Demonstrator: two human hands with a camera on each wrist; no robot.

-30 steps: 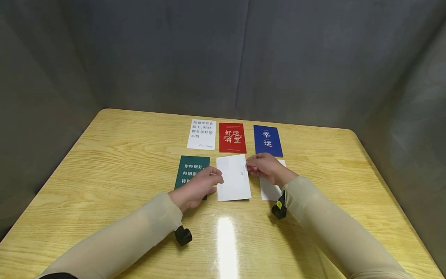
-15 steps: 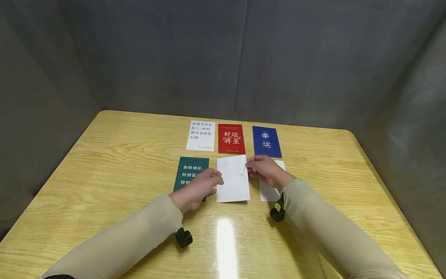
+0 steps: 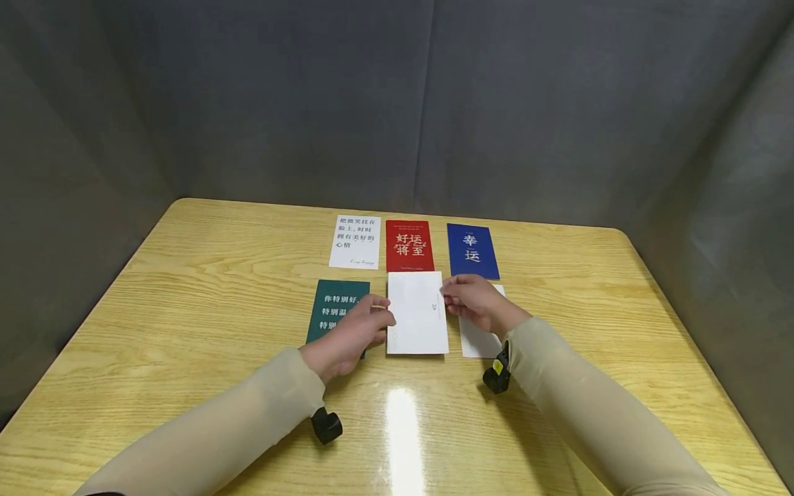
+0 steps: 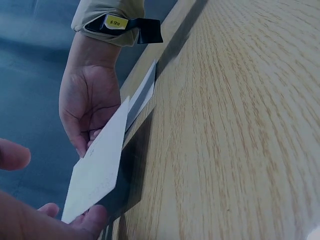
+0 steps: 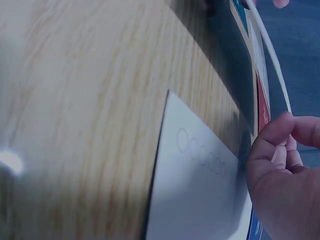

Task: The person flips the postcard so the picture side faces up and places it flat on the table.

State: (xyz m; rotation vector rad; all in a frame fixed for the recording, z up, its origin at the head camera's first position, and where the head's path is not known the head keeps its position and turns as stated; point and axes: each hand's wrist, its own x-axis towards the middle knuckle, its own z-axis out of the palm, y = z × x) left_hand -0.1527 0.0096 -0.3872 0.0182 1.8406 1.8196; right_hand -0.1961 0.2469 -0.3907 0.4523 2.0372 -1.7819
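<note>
A white postcard point(image 3: 417, 317) with faint print is held up off the wooden table, its far end overlapping the red card point(image 3: 409, 244) in the head view. My left hand point(image 3: 353, 334) grips its left edge, thumb on the near face and fingers behind. With thumb and index finger, my right hand point(image 5: 282, 165) pinches the right edge. In the left wrist view, the postcard point(image 4: 100, 160) stands tilted above its shadow. Under my left hand lies a green card point(image 3: 331, 303) with white characters, partly covered. Another white card point(image 3: 477, 341) lies face down below my right hand.
Along the back of the table point(image 3: 186, 289) lie a white card with dark characters point(image 3: 355, 241), the red card and a blue card point(image 3: 473, 251) in a row. Grey cloth point(image 3: 298, 103) hangs behind and at both sides. Wrist cameras are strapped to both arms.
The held postcard has turned straighter, its far edge now level, and has shifted slightly away towards the red card. Both hands keep their hold, and the other cards lie as before.
</note>
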